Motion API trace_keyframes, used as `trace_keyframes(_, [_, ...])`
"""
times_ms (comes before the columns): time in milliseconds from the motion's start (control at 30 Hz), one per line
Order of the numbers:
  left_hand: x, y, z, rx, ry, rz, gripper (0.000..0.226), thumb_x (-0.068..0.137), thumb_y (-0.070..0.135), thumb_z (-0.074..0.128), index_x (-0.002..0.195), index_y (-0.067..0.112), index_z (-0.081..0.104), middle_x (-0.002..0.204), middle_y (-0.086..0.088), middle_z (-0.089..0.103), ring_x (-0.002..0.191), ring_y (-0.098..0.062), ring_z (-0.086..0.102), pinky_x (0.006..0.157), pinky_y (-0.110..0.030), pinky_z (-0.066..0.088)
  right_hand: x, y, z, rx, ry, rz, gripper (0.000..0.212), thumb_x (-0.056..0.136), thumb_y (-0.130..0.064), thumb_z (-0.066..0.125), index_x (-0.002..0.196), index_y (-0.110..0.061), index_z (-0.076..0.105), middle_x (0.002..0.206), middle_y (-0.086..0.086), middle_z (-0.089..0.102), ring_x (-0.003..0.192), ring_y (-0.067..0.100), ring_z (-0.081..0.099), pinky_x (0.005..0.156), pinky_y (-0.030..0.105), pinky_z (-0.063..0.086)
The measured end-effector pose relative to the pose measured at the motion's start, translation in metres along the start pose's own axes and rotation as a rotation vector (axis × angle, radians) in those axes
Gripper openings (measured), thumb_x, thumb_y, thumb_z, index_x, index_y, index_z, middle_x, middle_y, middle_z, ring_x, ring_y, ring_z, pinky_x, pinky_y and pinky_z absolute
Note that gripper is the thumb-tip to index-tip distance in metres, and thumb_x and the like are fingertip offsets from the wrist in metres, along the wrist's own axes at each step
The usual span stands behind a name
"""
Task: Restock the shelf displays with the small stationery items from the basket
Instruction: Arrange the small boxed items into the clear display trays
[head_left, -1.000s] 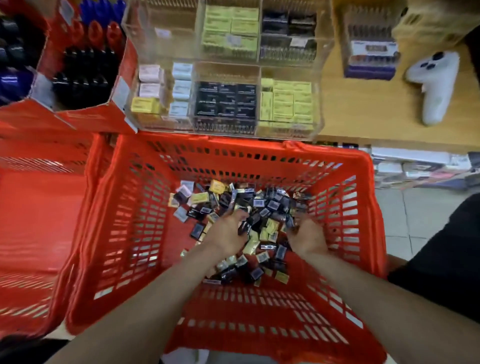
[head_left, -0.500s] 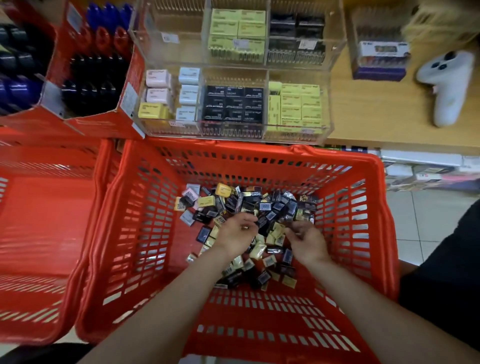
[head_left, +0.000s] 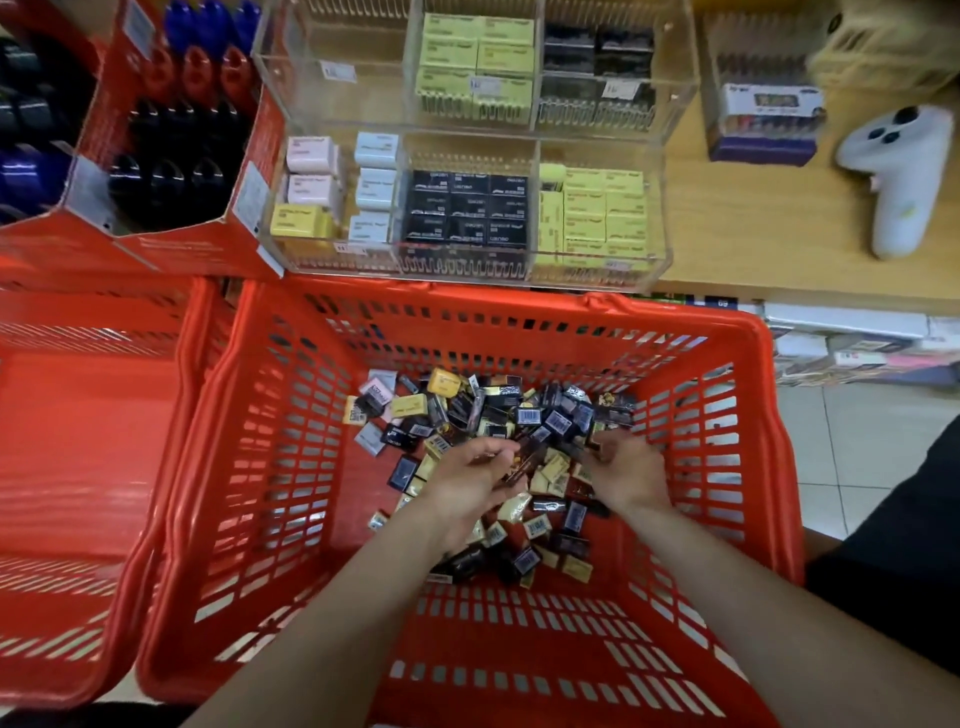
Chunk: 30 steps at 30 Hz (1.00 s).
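Center frame, left hand pinches dark pkts w/ right hand curled in the pile of red basket; loose grip could drop them.

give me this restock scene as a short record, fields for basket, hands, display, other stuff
basket: red slotted plastic basket holding a loose pile of small black and yellow boxed stationery items
left hand: left hand in the pile, fingers curled round a few items
right hand: right hand in the pile, fingers curled into the items; what it holds is hidden
display: clear acrylic compartment display on the wooden shelf, with stacked black, yellow, pink and pale blue boxes
other: second red basket beside it; white handheld controller on the shelf
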<state>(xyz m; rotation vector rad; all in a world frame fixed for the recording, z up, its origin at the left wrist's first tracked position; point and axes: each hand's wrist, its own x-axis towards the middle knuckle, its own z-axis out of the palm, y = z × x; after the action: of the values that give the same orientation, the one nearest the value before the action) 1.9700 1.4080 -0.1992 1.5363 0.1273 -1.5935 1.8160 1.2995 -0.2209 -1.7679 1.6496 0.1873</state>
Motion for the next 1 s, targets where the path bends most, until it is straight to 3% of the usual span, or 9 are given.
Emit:
trace_keyframes(167, [0.005, -0.002, -0.002, -0.087, -0.038, 0.008, 0.030, 0.095, -0.004, 0.056, 0.118, 0.013, 0.066, 0.123, -0.012, 0.051, 0.101, -0.020, 0.066, 0.094, -0.037, 0.056, 0.007, -0.001, 0.030, -0.059, 0.077, -0.019, 0.036, 0.088, -0.024, 0.071, 0.118, -0.006, 0.061, 0.125, 0.014, 0.055, 0.110, 0.031, 0.057, 0.088, 0.033, 0.048])
trace_keyframes(300, [0.006, -0.003, -0.007, -0.087, -0.094, -0.022, 0.049, 0.090, -0.014, 0.058, 0.123, 0.021, 0.066, 0.115, -0.013, 0.050, 0.098, -0.023, 0.065, 0.093, -0.037, 0.056, 0.013, -0.002, 0.038, 0.099, 0.112, 0.054, 0.020, 0.089, -0.017, 0.071, 0.105, -0.007, 0.068, 0.115, 0.011, 0.065, 0.101, 0.025, 0.063, 0.080, 0.026, 0.049])
trace_keyframes(367, [0.006, -0.001, -0.007, -0.136, -0.081, -0.028, 0.047, 0.089, -0.015, 0.058, 0.119, 0.020, 0.068, 0.112, -0.011, 0.052, 0.096, -0.023, 0.066, 0.089, -0.036, 0.058, 0.014, -0.003, 0.034, 0.187, 0.097, 0.110, 0.017, 0.090, -0.020, 0.070, 0.103, -0.009, 0.069, 0.109, 0.006, 0.069, 0.099, 0.020, 0.066, 0.074, 0.020, 0.046])
trace_keyframes(433, [0.005, 0.000, -0.005, -0.190, -0.018, -0.027, 0.038, 0.091, -0.012, 0.058, 0.115, 0.016, 0.066, 0.117, -0.013, 0.058, 0.099, -0.022, 0.066, 0.085, -0.036, 0.059, 0.011, 0.001, 0.026, 0.297, 0.091, 0.193, 0.017, 0.090, -0.021, 0.069, 0.105, -0.012, 0.071, 0.110, 0.004, 0.070, 0.102, 0.022, 0.066, 0.080, 0.021, 0.048])
trace_keyframes(533, [0.005, 0.001, -0.001, -0.204, 0.084, -0.029, 0.025, 0.094, -0.004, 0.059, 0.115, 0.011, 0.060, 0.114, -0.014, 0.067, 0.105, -0.021, 0.066, 0.081, -0.041, 0.060, -0.009, 0.001, 0.013, 0.566, 0.105, 0.219, 0.015, 0.089, -0.015, 0.071, 0.103, -0.013, 0.074, 0.106, 0.003, 0.072, 0.100, 0.025, 0.068, 0.092, 0.038, 0.054])
trace_keyframes(667, [-0.006, 0.004, 0.011, -0.128, 0.075, -0.018, 0.022, 0.094, 0.006, 0.063, 0.115, 0.010, 0.056, 0.103, -0.011, 0.074, 0.097, -0.021, 0.071, 0.079, -0.040, 0.061, -0.045, -0.013, -0.001, 0.673, 0.107, 0.059, 0.018, 0.079, -0.023, 0.081, 0.074, -0.039, 0.076, 0.085, -0.027, 0.069, 0.088, -0.008, 0.064, 0.078, 0.015, 0.047])
trace_keyframes(733, [-0.013, 0.007, 0.016, -0.118, 0.047, 0.013, 0.024, 0.093, 0.008, 0.066, 0.114, 0.012, 0.058, 0.105, -0.009, 0.074, 0.098, -0.019, 0.071, 0.073, -0.034, 0.060, -0.056, -0.019, -0.003, 0.751, 0.069, 0.033, 0.019, 0.079, -0.024, 0.081, 0.071, -0.040, 0.076, 0.088, -0.021, 0.073, 0.089, -0.006, 0.066, 0.080, 0.017, 0.049])
trace_keyframes(867, [-0.025, 0.010, 0.022, -0.112, -0.012, 0.089, 0.026, 0.088, 0.011, 0.071, 0.113, 0.018, 0.067, 0.122, -0.013, 0.061, 0.114, -0.025, 0.061, 0.086, -0.036, 0.059, -0.071, -0.026, -0.003, 0.807, 0.081, -0.055, 0.018, 0.081, -0.014, 0.079, 0.081, -0.031, 0.074, 0.092, -0.011, 0.075, 0.091, 0.002, 0.069, 0.082, 0.021, 0.053])
trace_keyframes(1000, [-0.030, 0.008, 0.025, -0.171, -0.062, 0.113, 0.024, 0.086, 0.010, 0.072, 0.105, 0.024, 0.075, 0.119, -0.010, 0.059, 0.115, -0.022, 0.061, 0.073, -0.027, 0.060, -0.075, -0.027, -0.006, 0.854, 0.142, -0.024, 0.022, 0.077, -0.009, 0.082, 0.083, -0.024, 0.068, 0.085, -0.013, 0.072, 0.086, -0.002, 0.068, 0.070, 0.010, 0.050])
